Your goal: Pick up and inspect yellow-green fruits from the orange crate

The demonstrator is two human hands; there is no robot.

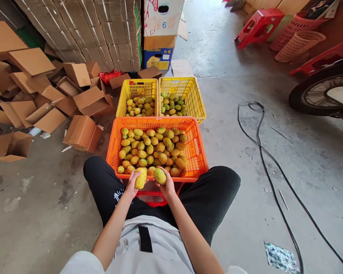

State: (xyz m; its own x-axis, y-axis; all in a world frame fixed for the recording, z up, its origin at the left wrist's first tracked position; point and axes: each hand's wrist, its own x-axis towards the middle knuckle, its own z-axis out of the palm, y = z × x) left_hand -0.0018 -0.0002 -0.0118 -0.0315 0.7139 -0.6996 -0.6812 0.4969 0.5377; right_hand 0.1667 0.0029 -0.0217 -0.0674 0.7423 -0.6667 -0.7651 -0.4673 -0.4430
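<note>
My left hand (132,183) is closed around a yellow, slightly ridged oval fruit (141,178) that looks like a small papaya. Beside it, my right hand (167,186) grips a greener fruit (159,176) of the same kind, its end facing up. Both are held apart, over the near rim of an orange plastic crate (198,152). Many yellow, orange and green fruits (154,148) lie heaped inside that crate. Just behind it stand two yellow crates, the left one (122,97) with yellowish fruit and the right one (198,101) with greener fruit.
Brown cardboard boxes (82,133) lie scattered at left, before stacked flattened cardboard (103,34). A white printed box (162,23) rests on a blue one (160,57). A black cable (263,152) loops over the floor at right, near a wheel (317,89) and a red stool (258,26).
</note>
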